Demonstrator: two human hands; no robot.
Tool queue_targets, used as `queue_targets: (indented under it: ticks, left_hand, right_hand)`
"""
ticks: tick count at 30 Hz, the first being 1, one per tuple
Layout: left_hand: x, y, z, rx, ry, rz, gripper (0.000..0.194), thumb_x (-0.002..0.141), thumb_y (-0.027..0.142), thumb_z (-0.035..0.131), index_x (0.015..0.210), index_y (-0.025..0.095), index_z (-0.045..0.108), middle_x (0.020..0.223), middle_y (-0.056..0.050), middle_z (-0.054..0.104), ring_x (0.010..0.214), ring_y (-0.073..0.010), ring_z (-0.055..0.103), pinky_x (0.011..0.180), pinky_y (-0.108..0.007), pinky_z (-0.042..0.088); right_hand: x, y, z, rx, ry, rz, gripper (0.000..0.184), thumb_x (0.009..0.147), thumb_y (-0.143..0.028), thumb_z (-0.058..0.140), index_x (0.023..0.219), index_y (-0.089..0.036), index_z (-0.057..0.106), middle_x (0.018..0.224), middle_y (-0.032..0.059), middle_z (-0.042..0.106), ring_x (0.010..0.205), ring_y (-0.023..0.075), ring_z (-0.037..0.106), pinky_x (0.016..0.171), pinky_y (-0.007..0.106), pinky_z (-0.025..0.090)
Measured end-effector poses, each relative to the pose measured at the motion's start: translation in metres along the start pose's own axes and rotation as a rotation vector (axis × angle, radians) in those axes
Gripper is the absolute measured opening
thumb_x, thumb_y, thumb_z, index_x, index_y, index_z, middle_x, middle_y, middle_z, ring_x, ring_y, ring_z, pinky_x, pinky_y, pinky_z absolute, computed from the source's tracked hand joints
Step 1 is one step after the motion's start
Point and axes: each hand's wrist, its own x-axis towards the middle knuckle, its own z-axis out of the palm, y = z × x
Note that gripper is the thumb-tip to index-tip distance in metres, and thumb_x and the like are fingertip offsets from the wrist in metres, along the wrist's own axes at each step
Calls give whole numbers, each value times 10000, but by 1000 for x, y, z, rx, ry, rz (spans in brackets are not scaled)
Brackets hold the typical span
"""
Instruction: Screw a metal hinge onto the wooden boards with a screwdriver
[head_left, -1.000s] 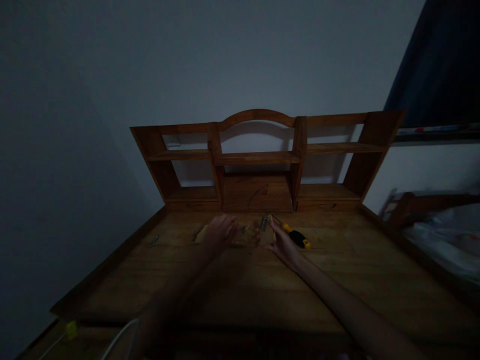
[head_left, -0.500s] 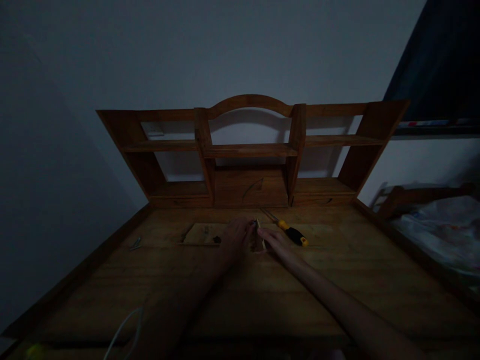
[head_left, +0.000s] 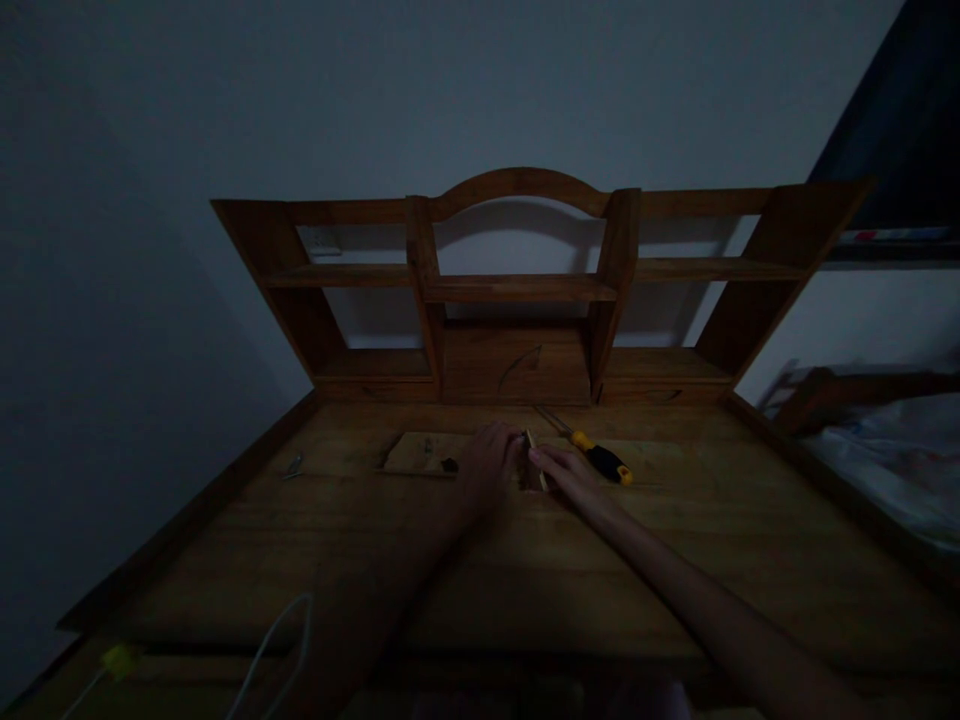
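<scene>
My left hand (head_left: 487, 466) is closed at the middle of the wooden desk, its fingertips pinched near the top end of a small flat wooden piece (head_left: 542, 480). What they pinch is too small and dark to make out. My right hand (head_left: 568, 473) grips the same wooden piece from the right, thumb and fingers pressed together, and the piece stands tilted between both hands. Beside my right hand lies a screwdriver (head_left: 604, 462) with a yellow and black handle, its shaft pointing to the back left. Left of my left hand, a flat light wooden strip (head_left: 420, 452) lies on the desk.
Small metal parts, perhaps screws (head_left: 293, 465), lie on the desk's left side. A wooden shelf unit (head_left: 521, 290) rises along the back edge. A white cable (head_left: 274, 640) loops at the front left, near a yellow object (head_left: 118, 660). The room is dim.
The view has shifted, so everything sits slightly further right and higher. Both hands stay together at the small wooden piece, with only slight finger movement.
</scene>
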Motion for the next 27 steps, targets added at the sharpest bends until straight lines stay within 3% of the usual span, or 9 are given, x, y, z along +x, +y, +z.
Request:
queue_targets:
  ticks: [6,13,16,21,27]
  left_hand:
    - [5,1,10,21,20,-64,344,1059,299,274,858,206,536,842,-45,602,810,-184,587,765,-337,485]
    - [2,5,10,-203,-5,-115,181,1036,334,404,1051,208,532,972,-43,662,897,-174,630,803,-319,498]
    - [3,3,11,-176,3,-93,215,1045,328,368,1017,205,542,943,-45,654,888,-177,623,808,-327,496]
    - [5,-3,12,-69,3,-35,351,1057,328,286,868,206,555,880,-62,636,885,-205,603,835,-369,491]
    - [4,3,5,-220,-30,-134,243,1048,376,357,1041,215,540,1017,-50,662,968,-187,624,850,-333,492]
  right_hand:
    - [-5,-18,0,-81,-42,-17,457,793,-642,677,942,-216,747,907,56,705,933,267,659,900,424,544]
    - [-6,-21,-2,-136,-27,-30,531,830,-680,593,1016,-207,748,966,83,723,950,286,679,922,445,536]
    - [-6,-19,-3,-135,-60,-24,526,856,-656,579,1056,-196,739,962,83,724,929,283,688,908,436,542]
    - [-3,-16,-6,-173,-54,1,563,828,-680,602,1072,-192,741,1061,101,727,1067,319,665,939,466,535]
    - [1,-10,-7,-129,-13,23,553,811,-668,638,1075,-195,751,1117,98,735,1132,319,650,1059,500,462]
